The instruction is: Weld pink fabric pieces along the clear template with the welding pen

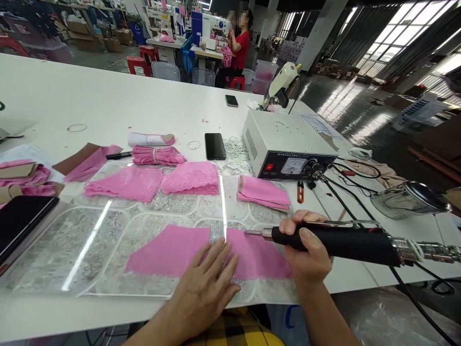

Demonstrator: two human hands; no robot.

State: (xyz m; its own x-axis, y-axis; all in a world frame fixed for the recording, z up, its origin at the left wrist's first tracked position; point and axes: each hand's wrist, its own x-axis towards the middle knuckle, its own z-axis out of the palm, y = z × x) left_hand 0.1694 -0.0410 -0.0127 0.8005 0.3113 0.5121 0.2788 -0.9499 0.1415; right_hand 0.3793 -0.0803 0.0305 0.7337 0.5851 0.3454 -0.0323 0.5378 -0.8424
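Note:
Two pink fabric pieces lie side by side on a clear patterned mat (108,274): a left piece (162,252) and a right piece (264,262). My left hand (207,283) rests flat with its fingers spread across the inner edges of both pieces. My right hand (309,250) is wrapped round a black handheld ultrasonic welding tool (345,240). Its narrow metal tip points left, over the upper edge of the right piece; whether it touches the fabric I cannot tell. A cable runs from the tool's right end.
Behind the pieces lie pink fabric stacks (190,178), a folded pink bundle (262,192) and a phone (215,146). A white control box (288,144) stands at the back right, with cables beside it. At right is a glass jar (406,202); orange snips (300,192) lie before the box.

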